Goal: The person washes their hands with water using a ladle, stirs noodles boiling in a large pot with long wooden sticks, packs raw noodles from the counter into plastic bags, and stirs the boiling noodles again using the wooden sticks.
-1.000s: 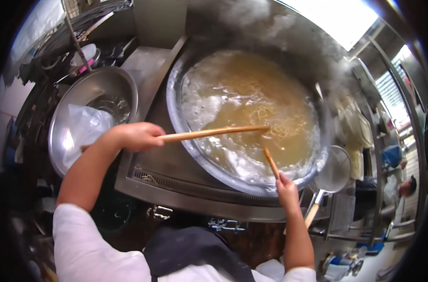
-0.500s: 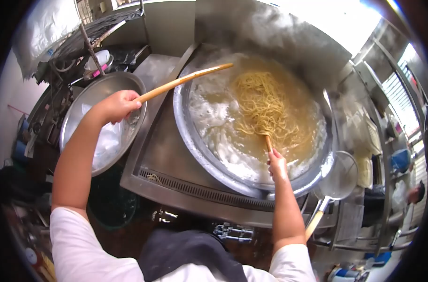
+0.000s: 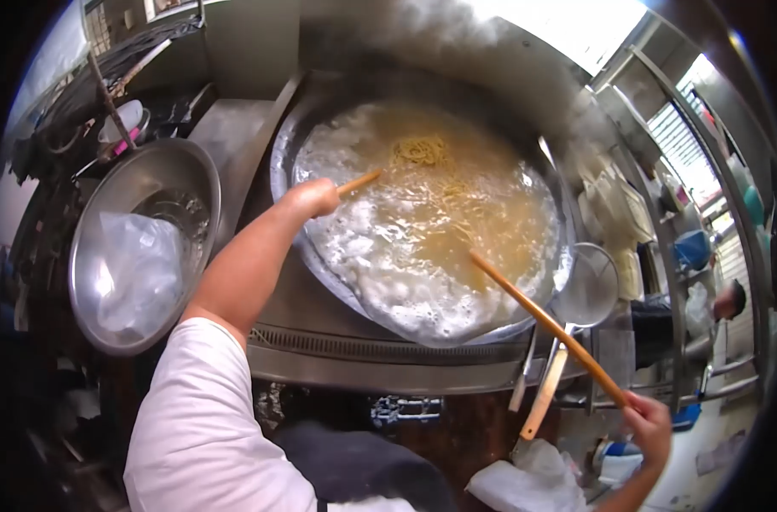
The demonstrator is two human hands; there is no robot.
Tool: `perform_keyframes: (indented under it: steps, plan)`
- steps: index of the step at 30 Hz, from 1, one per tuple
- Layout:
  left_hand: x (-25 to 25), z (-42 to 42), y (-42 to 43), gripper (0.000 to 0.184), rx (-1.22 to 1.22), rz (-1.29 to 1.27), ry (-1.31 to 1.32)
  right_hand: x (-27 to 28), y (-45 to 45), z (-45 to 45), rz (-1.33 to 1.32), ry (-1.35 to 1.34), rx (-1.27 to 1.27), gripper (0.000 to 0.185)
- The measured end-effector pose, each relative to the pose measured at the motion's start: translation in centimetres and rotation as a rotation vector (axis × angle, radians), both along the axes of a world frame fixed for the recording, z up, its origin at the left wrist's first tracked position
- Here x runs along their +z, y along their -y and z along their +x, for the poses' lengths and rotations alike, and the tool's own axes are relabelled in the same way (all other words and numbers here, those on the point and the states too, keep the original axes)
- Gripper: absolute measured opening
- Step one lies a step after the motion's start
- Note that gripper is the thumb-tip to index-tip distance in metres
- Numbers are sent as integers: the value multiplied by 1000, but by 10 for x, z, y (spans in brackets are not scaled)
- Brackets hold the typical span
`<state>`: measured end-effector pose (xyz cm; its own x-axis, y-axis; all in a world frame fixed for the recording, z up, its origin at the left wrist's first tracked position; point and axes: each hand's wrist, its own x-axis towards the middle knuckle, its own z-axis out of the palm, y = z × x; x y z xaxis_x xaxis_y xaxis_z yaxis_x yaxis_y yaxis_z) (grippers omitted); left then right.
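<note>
A large round pot (image 3: 282, 158) of foamy, bubbling liquid holds yellow noodles (image 3: 421, 152), partly above the surface near the far side. My left hand (image 3: 314, 198) is closed round a wooden stick (image 3: 359, 183) over the pot's left part; the stick's far end meets the liquid. At the lower right, my right hand (image 3: 648, 421) is closed on the end of a second long wooden stick (image 3: 550, 322). That stick slants up and left over the near rim, its tip at the liquid. Foam hides whatever lies under the surface.
Left of the pot stands a metal basin (image 3: 88, 256) with a clear plastic bag (image 3: 141, 264) inside. A wire strainer (image 3: 589, 286) rests at the pot's right, its wooden handle (image 3: 546, 392) pointing toward me. Another person (image 3: 661, 328) is by the shelving at right. Steam rises behind.
My left hand has moved right over the pot with its stick. My right hand has drawn back to the lower right. The noodle heap has mostly sunk, leaving a smaller clump.
</note>
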<state>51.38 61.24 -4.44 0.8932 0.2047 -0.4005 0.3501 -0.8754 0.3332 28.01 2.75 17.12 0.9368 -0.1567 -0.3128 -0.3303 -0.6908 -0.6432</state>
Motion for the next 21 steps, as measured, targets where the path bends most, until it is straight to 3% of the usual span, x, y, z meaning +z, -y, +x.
perform_keyframes:
  steps: [3,8,10,11,13,14,16,17,21]
  plan:
    - [-11,2,9,28,-100,84,169,50,17,-43,-181,-4,-110,37]
    - [12,-29,18,27,-239,138,151,23,-10,28,-327,52,55,34]
    - [18,-46,20,26,-287,159,129,-11,-52,93,-418,-7,165,28]
    - [20,-57,21,26,-289,146,147,-63,-36,133,-655,286,388,26]
    - [26,-80,23,27,-314,128,177,-134,-95,200,-852,428,323,20]
    - [30,-91,26,27,-316,126,154,-134,-136,218,-861,292,243,21]
    - [41,-116,25,28,-326,121,110,-165,-155,240,-725,311,208,23]
    - [51,-125,20,28,-328,108,68,-199,-143,254,-782,340,253,24]
    - [102,-160,-42,29,-259,-3,-39,-223,-149,232,-923,209,296,37]
